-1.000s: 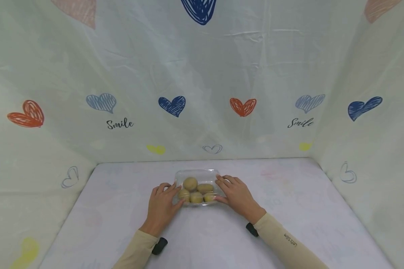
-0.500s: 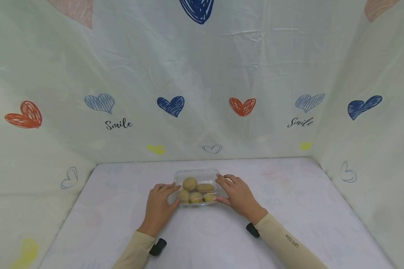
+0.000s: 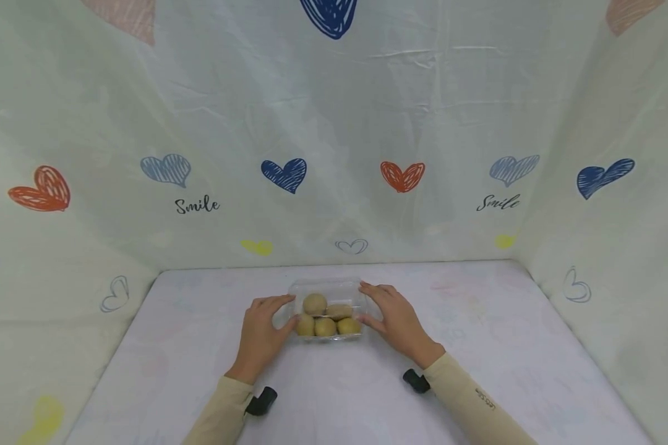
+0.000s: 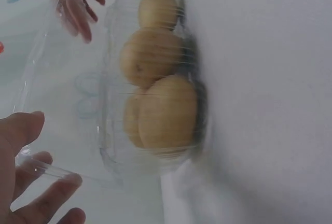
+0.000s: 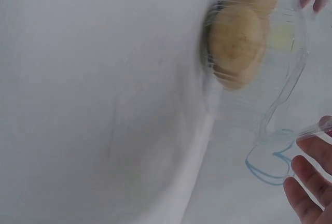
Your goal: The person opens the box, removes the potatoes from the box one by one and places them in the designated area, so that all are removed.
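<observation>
Several yellow-brown potatoes (image 3: 314, 304) lie in a clear plastic clamshell box (image 3: 325, 338) in the middle of the table. Its transparent lid (image 4: 57, 79) stands partly raised, with the front edge above the tray wall. On the left, my left hand (image 3: 258, 334) pinches one front corner of the lid between thumb and fingers. Opposite it, my right hand (image 3: 398, 321) pinches the other corner; the right wrist view shows its remaining fingers (image 5: 306, 180) spread below that edge. Through the ribbed tray side, the potatoes (image 4: 168, 115) appear close together and slightly blurred.
A white table (image 3: 334, 395) carries the box near its back edge. Behind and at both sides hangs a pale sheet (image 3: 334, 210) printed with hearts and "Smile". Each sleeve has a black wrist camera (image 3: 261, 402) beside it.
The lid's front edge has lifted away from the tray, and the front potatoes show more plainly beneath it. Both hands have risen slightly with the lid corners; the tray has stayed put.
</observation>
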`<state>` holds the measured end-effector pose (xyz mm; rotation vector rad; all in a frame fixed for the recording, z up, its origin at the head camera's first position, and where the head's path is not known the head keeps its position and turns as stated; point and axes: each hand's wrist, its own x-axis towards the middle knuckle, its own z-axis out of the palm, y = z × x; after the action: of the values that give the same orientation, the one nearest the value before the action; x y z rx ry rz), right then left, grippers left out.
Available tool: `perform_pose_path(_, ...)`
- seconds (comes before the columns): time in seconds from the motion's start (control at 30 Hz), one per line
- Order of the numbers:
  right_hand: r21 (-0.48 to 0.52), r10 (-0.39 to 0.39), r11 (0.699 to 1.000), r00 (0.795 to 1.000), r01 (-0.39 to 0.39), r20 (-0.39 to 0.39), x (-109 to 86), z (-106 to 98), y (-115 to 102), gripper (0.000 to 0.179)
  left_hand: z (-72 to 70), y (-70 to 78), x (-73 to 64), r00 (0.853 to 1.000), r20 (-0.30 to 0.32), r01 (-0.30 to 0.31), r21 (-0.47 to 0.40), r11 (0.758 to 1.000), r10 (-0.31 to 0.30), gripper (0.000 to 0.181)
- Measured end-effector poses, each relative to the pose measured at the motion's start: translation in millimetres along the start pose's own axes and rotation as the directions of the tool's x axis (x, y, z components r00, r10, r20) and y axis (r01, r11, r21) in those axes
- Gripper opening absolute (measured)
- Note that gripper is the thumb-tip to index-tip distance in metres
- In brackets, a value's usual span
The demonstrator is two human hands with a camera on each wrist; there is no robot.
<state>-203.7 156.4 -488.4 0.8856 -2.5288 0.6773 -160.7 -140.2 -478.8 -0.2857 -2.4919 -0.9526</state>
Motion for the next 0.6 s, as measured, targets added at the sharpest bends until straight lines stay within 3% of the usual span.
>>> perform_pose_path(0.23, 0.096, 0.111, 0.989, 0.994, -0.109, -0.02, 5.8, -2.2, -6.3, 0.056, -3.2, 0.0, 6.7, 0.99, 0.058, 0.132, -0.087, 0.987, -0.128, 0.045)
perform_pose_path(0.43, 0.143, 0.193, 0.972, 0.981, -0.189, -0.013, 11.0, -4.6, -8.9, 0.047, -2.6, -4.0, 3.3, 0.98, 0.081, 0.192, -0.162, 0.968, -0.181, 0.047)
perform_pose_path(0.53, 0.186, 0.236, 0.955, 0.972, -0.233, 0.004, 14.4, -5.5, -9.6, 0.045, -1.1, -6.7, -0.5, 0.967, 0.105, 0.248, -0.223, 0.943, -0.23, 0.046)
perform_pose_path(0.6, 0.217, 0.263, 0.941, 0.965, -0.261, 0.016, 17.0, -5.6, -9.6, 0.044, 0.1, -8.8, -2.6, 0.951, 0.14, 0.305, -0.262, 0.916, -0.276, 0.046)
